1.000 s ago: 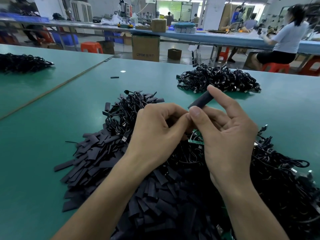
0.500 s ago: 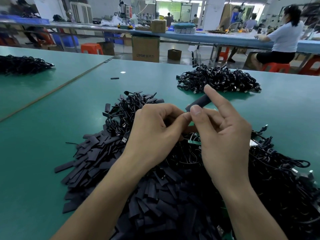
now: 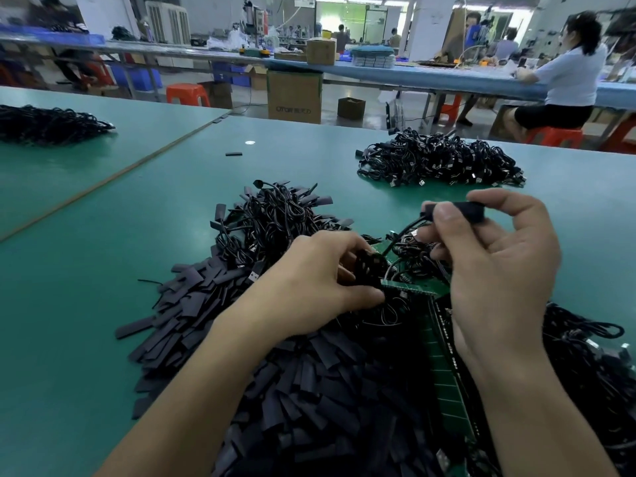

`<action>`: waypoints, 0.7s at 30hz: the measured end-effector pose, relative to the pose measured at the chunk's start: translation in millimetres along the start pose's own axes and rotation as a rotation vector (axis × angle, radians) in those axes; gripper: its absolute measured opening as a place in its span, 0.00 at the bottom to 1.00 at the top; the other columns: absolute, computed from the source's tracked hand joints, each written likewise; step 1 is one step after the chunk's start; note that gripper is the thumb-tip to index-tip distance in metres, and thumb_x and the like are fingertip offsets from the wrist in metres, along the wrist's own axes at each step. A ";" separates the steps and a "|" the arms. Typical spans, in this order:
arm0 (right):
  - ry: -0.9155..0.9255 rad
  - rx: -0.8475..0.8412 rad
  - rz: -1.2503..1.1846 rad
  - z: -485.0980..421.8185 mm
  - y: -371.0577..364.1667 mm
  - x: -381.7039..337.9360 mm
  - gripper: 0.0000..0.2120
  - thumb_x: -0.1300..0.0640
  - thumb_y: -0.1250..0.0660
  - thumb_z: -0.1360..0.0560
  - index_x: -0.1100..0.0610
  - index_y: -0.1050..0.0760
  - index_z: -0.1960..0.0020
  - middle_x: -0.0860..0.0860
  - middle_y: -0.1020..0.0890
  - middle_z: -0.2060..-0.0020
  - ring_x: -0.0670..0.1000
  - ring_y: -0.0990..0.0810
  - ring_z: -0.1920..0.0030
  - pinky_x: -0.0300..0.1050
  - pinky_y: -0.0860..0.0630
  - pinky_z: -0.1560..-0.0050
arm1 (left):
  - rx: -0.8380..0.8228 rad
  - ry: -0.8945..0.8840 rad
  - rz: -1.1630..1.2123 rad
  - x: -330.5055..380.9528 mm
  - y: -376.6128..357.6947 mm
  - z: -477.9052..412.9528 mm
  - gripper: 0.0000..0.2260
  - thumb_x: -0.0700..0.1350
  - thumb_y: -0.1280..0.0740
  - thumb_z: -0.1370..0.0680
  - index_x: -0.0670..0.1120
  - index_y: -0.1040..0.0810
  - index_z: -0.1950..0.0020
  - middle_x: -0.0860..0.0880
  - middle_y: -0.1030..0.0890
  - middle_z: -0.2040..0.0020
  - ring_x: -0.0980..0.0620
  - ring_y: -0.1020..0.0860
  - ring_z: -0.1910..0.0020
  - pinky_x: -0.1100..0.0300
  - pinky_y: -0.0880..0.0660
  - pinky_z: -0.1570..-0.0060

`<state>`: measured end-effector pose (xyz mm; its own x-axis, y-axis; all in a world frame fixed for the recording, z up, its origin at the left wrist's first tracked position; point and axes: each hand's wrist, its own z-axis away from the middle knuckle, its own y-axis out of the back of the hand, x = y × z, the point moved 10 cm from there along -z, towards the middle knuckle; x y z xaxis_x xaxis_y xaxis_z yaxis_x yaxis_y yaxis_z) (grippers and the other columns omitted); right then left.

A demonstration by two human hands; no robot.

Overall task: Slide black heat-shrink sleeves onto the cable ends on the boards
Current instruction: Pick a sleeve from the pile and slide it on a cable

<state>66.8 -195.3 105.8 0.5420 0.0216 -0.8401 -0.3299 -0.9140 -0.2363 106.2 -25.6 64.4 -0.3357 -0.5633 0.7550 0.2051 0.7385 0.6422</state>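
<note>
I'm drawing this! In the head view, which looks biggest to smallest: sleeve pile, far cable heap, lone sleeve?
1. sleeve pile, though nearness to the camera inflates it.
2. far cable heap.
3. lone sleeve.

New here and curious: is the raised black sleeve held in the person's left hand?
No: the right hand pinches the raised sleeve, while the left hand grips cables down by the green board.
</note>
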 end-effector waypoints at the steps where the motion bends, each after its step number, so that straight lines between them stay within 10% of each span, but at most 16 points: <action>1: -0.002 0.017 -0.006 -1.3 3.5 -0.8 0.12 0.63 0.29 0.23 0.49 0.29 0.48 0.50 0.13 0.60 0.50 0.14 0.63 0.37 0.22 0.63 | 0.003 0.001 0.005 -0.9 -0.9 -1.2 0.11 0.50 0.22 0.28 0.55 0.20 0.48 0.56 0.17 0.56 0.62 0.18 0.59 0.64 0.20 0.55; 8: -0.074 -0.060 0.346 -3.1 3.1 9.0 0.18 0.51 0.31 0.22 0.45 0.30 0.33 0.40 0.14 0.58 0.43 0.15 0.58 0.35 0.19 0.56 | 0.370 -0.004 0.082 -15.6 39.9 -4.0 0.16 0.47 0.22 0.29 0.58 0.27 0.49 0.59 0.16 0.61 0.64 0.19 0.65 0.73 0.26 0.66; 15: -0.146 -0.743 0.935 21.5 -31.2 40.2 0.18 0.48 0.22 0.32 0.41 0.20 0.43 0.36 0.20 0.47 0.35 0.24 0.44 0.29 0.31 0.45 | 0.757 0.092 0.017 -40.9 88.4 -9.0 0.20 0.57 0.23 0.29 0.52 0.27 0.44 0.55 0.20 0.66 0.62 0.21 0.68 0.71 0.30 0.69; 21: -0.091 -0.540 0.893 3.0 -15.4 39.6 0.11 0.62 0.26 0.26 0.46 0.21 0.56 0.41 0.18 0.59 0.37 0.21 0.56 0.22 0.31 0.57 | 0.729 0.184 -0.278 -38.7 86.8 -26.2 0.23 0.59 0.24 0.28 0.51 0.25 0.39 0.53 0.30 0.49 0.53 0.30 0.57 0.59 0.34 0.56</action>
<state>91.0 -179.1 74.7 0.2040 -0.7401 -0.6408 -0.1803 -0.6717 0.7185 161.1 50.6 94.4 -0.1161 -0.7672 0.6308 -0.5377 0.5826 0.6095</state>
